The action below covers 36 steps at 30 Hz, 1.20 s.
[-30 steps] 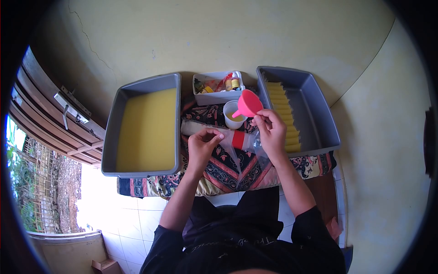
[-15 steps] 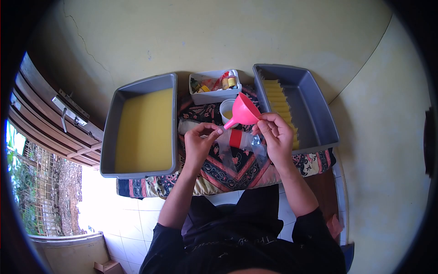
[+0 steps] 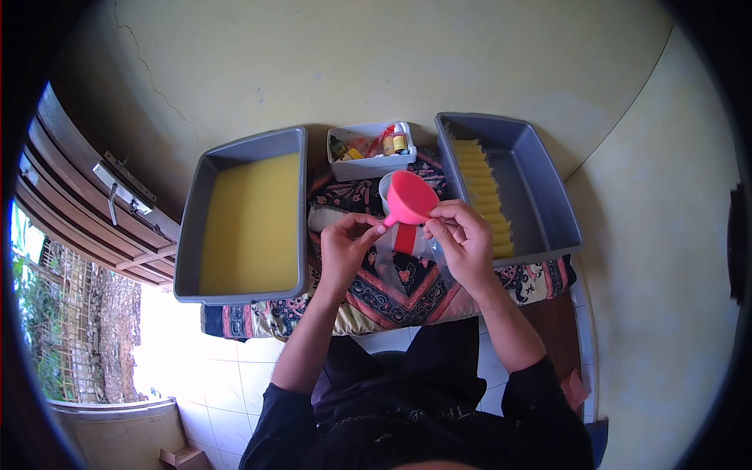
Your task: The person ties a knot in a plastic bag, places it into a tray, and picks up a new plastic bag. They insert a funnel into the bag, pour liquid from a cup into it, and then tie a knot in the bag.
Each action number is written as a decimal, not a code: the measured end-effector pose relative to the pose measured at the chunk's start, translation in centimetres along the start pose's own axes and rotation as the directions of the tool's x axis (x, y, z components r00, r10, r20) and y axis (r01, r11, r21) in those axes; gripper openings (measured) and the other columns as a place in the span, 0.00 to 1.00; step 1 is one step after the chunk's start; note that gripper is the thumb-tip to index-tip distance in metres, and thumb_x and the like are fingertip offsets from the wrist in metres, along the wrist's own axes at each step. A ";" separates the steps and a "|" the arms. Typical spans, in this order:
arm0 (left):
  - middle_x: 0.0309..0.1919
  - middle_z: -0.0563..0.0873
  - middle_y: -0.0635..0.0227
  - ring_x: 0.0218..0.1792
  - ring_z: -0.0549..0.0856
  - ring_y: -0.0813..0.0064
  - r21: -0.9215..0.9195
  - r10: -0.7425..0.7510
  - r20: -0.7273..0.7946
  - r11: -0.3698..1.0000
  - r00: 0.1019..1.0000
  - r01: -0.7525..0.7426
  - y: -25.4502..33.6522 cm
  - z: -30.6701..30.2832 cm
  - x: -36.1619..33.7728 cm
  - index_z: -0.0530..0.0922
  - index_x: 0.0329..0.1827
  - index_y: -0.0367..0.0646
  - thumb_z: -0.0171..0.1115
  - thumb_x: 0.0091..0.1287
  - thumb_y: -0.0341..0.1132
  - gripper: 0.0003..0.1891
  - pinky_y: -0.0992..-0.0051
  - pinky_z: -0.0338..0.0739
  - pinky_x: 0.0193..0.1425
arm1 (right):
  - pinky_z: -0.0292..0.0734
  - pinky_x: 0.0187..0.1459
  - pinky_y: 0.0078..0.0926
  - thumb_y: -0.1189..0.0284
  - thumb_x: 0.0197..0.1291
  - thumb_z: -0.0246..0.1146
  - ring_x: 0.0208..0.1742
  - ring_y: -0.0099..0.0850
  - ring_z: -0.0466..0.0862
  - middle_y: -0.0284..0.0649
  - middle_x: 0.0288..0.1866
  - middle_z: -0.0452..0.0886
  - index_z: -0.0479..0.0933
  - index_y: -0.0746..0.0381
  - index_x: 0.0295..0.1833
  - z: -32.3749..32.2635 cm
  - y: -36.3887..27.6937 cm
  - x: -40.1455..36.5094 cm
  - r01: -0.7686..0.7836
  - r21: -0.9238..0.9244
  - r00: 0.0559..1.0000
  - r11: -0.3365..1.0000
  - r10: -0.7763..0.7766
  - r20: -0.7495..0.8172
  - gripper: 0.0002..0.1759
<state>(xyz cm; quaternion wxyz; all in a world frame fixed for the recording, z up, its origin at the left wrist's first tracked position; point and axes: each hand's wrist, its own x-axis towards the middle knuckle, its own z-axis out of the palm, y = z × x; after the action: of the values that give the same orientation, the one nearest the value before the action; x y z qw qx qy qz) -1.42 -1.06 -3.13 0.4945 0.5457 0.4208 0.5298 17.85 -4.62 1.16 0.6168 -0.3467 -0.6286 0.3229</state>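
Note:
A pink funnel (image 3: 413, 196) is tilted between my hands, with its wide mouth up and its spout pointing down to the left. My right hand (image 3: 464, 239) pinches the funnel's rim between thumb and fingers. At the spout's end, the thumb and fingers of my left hand (image 3: 345, 249) are closed on the tip. Below them is clear plastic (image 3: 381, 268) with a red patch (image 3: 405, 238), over the patterned cloth (image 3: 403, 301). Behind the funnel, a white cup (image 3: 384, 186) is mostly hidden.
A grey tray (image 3: 301, 227) with a pale yellow layer stands left; another grey tray (image 3: 540, 188) on the right holds ridged yellow pieces (image 3: 479, 188). Between them at the back, a white box (image 3: 372, 168) contains small bottles (image 3: 399, 139). A wall (image 3: 376, 63) rises behind.
The funnel has shifted slightly left and down, its mouth turning more toward me, and its spout now meets my left fingertips. My right hand has moved left with it.

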 end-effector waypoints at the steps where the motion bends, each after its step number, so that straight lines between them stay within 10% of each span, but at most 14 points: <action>1: 0.32 0.86 0.71 0.34 0.82 0.86 -0.030 0.002 0.014 1.000 1.000 -0.001 -0.1 0.1 0.0 0.83 0.38 0.33 0.69 0.62 0.27 0.06 0.83 0.76 0.40 | 0.83 0.41 0.20 0.83 0.63 0.62 0.40 0.25 0.83 0.41 0.41 0.79 0.76 0.72 0.43 0.1 0.0 0.0 0.003 -0.005 1.000 1.000 -0.003 0.007 0.05; 21: 0.42 0.87 0.63 0.42 0.85 0.80 -0.195 -0.076 0.170 0.975 0.983 0.109 -0.6 -0.6 -1.0 0.79 0.50 0.32 0.68 0.63 0.25 0.14 0.79 0.81 0.46 | 0.80 0.34 0.23 0.79 0.57 0.68 0.35 0.29 0.84 0.40 0.37 0.82 0.80 0.67 0.40 2.2 -1.1 0.9 0.297 -0.405 0.954 0.865 -0.253 0.161 0.07; 24: 0.42 0.87 0.62 0.43 0.85 0.80 -0.178 -0.104 0.143 0.976 0.984 0.128 -1.2 -1.0 -1.0 0.80 0.50 0.31 0.67 0.63 0.25 0.14 0.79 0.80 0.48 | 0.79 0.34 0.21 0.78 0.60 0.66 0.35 0.26 0.83 0.39 0.35 0.81 0.77 0.68 0.41 3.3 -0.5 0.8 0.136 -0.208 0.991 0.969 -0.131 0.040 0.06; 26: 0.42 0.88 0.62 0.45 0.85 0.79 -0.236 -0.076 0.087 0.967 0.993 0.094 -1.5 -1.3 -1.1 0.79 0.50 0.30 0.67 0.63 0.25 0.13 0.79 0.78 0.52 | 0.79 0.33 0.19 0.76 0.64 0.64 0.32 0.22 0.82 0.38 0.34 0.80 0.74 0.68 0.38 3.7 1.4 0.5 -0.062 0.292 0.985 0.954 0.106 -0.135 0.07; 36: 0.44 0.87 0.62 0.46 0.84 0.78 -0.290 -0.080 0.042 0.953 0.996 0.089 -2.3 -2.2 -1.8 0.79 0.50 0.30 0.64 0.66 0.25 0.12 0.77 0.76 0.56 | 0.75 0.17 0.18 0.63 0.64 0.64 0.17 0.22 0.79 0.34 0.22 0.76 0.70 0.60 0.28 1.0 13.7 1.8 -0.603 0.274 0.709 0.749 0.661 -0.247 0.17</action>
<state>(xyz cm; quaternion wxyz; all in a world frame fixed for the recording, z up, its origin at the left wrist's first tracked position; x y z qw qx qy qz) -3.63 -2.29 -5.82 0.5980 0.4563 0.3537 0.5560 17.38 4.44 -9.25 0.5915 -0.5352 -0.3289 0.5055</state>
